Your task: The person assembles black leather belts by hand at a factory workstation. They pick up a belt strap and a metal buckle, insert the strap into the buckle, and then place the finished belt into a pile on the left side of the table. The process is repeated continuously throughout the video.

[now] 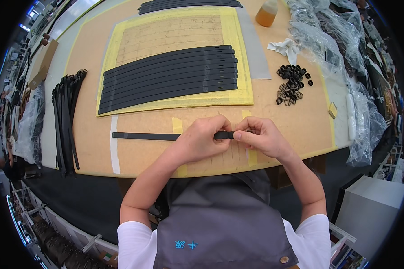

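A flat black strap (148, 136) lies along the near part of the table, its left end by a strip of white tape. Over its right portion, my left hand (204, 136) is closed and pinches the strap. My right hand (261, 136) grips the strap's right end between thumb and fingers. Something small may be in the right fingertips, but they hide it. Beyond my hands, several black straps (170, 76) lie side by side on a yellow-edged board (244, 92). To the right sits a pile of small black loops and metal buckles (293, 78).
More black straps (65, 116) hang over the table's left edge. At the back right stand a bottle of amber liquid (266, 13) and a crumpled white cloth (286, 47). Clear plastic wrap (321, 31) covers the right side, near a small yellow block (332, 110). A cardboard box (42, 65) is at left.
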`<move>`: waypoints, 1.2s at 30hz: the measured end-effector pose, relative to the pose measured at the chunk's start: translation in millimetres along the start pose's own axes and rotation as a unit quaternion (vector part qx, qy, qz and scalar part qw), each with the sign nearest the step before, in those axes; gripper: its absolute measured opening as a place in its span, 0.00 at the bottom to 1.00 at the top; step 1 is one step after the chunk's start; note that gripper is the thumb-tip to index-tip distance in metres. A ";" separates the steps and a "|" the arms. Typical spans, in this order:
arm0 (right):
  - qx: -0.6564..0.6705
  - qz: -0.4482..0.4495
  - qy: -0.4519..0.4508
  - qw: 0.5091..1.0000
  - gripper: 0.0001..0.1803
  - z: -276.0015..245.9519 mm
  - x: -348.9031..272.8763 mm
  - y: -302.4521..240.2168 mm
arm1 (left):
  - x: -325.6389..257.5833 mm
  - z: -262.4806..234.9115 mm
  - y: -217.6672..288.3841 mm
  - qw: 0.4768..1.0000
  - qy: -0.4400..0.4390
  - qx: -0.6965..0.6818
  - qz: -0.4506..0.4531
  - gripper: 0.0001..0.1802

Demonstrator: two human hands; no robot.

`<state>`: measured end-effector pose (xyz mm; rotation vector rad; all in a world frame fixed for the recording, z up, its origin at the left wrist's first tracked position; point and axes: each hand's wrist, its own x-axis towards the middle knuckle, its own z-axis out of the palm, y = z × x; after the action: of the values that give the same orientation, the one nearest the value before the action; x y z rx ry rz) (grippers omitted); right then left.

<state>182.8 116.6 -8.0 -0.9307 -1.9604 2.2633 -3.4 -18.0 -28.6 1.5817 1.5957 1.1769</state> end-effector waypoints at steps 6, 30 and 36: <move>-0.023 -0.009 0.014 1.000 0.14 2.3 0.4 -1.1 | 0.2 0.5 0.0 1.000 0.015 0.008 0.018 0.10; -0.052 -0.022 0.032 0.998 0.12 4.1 -3.1 1.0 | 0.9 -3.1 14.3 1.000 -0.002 0.004 0.009 0.12; -0.094 -0.090 0.014 0.991 0.10 0.7 0.3 0.0 | 0.7 -1.5 13.0 0.997 0.027 0.046 0.049 0.12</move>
<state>182.3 116.0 -8.1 -0.7580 -2.1761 1.9891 1.0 -18.8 -16.3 1.7181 1.6439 1.2220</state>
